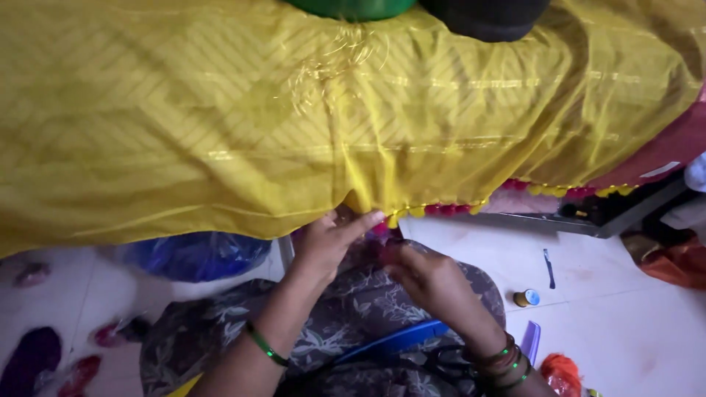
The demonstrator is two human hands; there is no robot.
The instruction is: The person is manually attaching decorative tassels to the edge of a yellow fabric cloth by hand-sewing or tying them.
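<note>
Fingers of the left hand (329, 239) pinch the yellow fabric's (294, 125) near hem, which runs left to right. The right hand (426, 278), just below, closes on a pink tassel (380, 229).

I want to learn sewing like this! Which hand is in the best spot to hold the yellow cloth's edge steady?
Probably the left hand. Its fingers already reach up to the hem of the yellow cloth, beside the pink and yellow pom-pom trim. The right hand sits lower, away from the hem.

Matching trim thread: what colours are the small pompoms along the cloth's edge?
Alternating yellow and pink pompoms, head view.
</note>
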